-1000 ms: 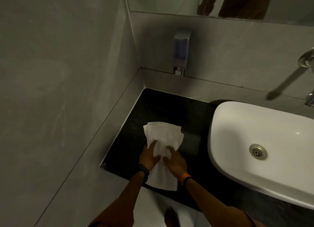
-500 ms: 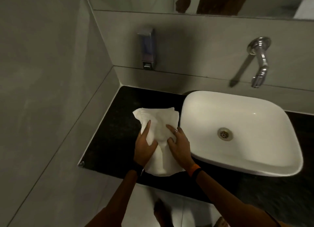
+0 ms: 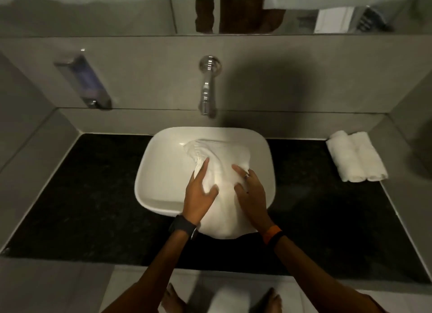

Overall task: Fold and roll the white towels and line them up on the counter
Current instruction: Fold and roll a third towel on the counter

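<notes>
A white towel hangs in the air over the white basin, loosely folded, its lower end drooping past the basin's front rim. My left hand grips its left side and my right hand grips its right side, thumbs pinching the cloth. Two rolled white towels lie side by side on the black counter at the far right, against the wall.
A chrome tap juts from the back wall above the basin. A soap dispenser is mounted on the wall at left. Grey tiled walls close in both counter ends. A mirror runs along the top. Bare feet and another white cloth show on the floor.
Both hands lifted the towel off the left part of the counter and carried it rightward over the basin. The view swung right, bringing the rolled towels into sight.
</notes>
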